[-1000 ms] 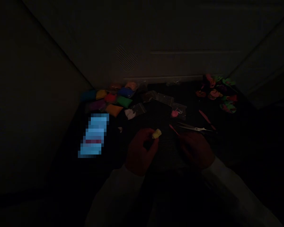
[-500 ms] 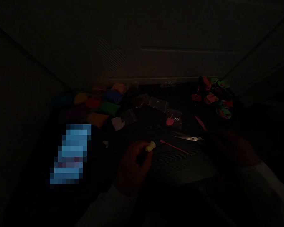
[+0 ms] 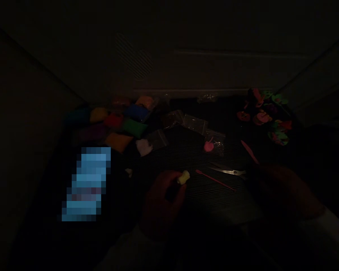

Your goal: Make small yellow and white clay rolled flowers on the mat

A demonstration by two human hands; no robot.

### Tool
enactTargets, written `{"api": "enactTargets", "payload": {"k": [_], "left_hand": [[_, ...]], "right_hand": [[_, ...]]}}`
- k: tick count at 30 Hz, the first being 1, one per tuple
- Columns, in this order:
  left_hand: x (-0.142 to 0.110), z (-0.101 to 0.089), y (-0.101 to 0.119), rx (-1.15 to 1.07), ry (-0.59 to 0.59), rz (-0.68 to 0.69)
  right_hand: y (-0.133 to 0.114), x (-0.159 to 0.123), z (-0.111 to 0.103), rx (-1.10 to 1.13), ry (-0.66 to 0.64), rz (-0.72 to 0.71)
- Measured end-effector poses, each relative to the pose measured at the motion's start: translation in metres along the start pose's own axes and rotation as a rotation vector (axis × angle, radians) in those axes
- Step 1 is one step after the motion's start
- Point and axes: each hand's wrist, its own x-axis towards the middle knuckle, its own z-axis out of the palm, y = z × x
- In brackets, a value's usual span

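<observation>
Between the thumb and fingertips of my left hand [image 3: 163, 201] is a small pale yellow lump of modelling clay [image 3: 183, 177], narrowed at its middle. On the right, my right hand [image 3: 293, 192] is closed around the dark handles of a pair of scissors [image 3: 235, 172]; deep shadow hides most of its fingers. The metal blades point left, slightly apart. Just left of and below them lies a thin pink modelling tool [image 3: 216, 180]. A pink knife-shaped tool [image 3: 249, 151] lies above the right hand, its lower end close to that hand.
A lit, pixelated screen [image 3: 86, 184] stands left, near a white scrap [image 3: 129, 172]. Coloured clay packets [image 3: 134, 128] cluster behind it. Clear bags [image 3: 194, 123] lie mid-table, one with a pink lump [image 3: 208, 146]. Several colourful clay figures [image 3: 262, 116] stand at back right, before a dark wall.
The whole view has shifted slightly, so most things appear further right and a little lower. My left hand still pinches the yellow clay, and the right hand stays by the scissors' handles.
</observation>
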Motion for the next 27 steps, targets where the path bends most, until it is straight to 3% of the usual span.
{"api": "enactTargets", "payload": {"k": [3,6,11,14,17,24,27], "left_hand": [[-0.001,-0.001,0.001,0.026,0.026,0.016],[-0.002,-0.002,0.002,0.012,0.014,-0.026],[-0.003,-0.004,0.003,-0.014,0.023,-0.023],[-0.002,-0.003,0.001,-0.014,0.042,0.014],[-0.001,-0.003,0.0,-0.05,0.042,0.003],[0.001,-0.011,0.012,-0.382,-0.085,-0.317],[0.001,-0.015,0.017,-0.542,-0.097,-0.386]], "right_hand": [[0.003,0.001,0.0,-0.013,-0.024,0.02],[-0.004,0.0,-0.005,-0.03,0.047,0.025],[-0.052,0.0,-0.005,0.081,0.151,-0.094],[-0.082,0.01,0.004,0.099,0.071,-0.166],[-0.094,0.021,0.012,0.083,0.048,-0.171],[-0.091,0.031,0.013,0.072,-0.001,-0.137],[-0.089,0.03,0.015,0.076,0.017,-0.108]]}}
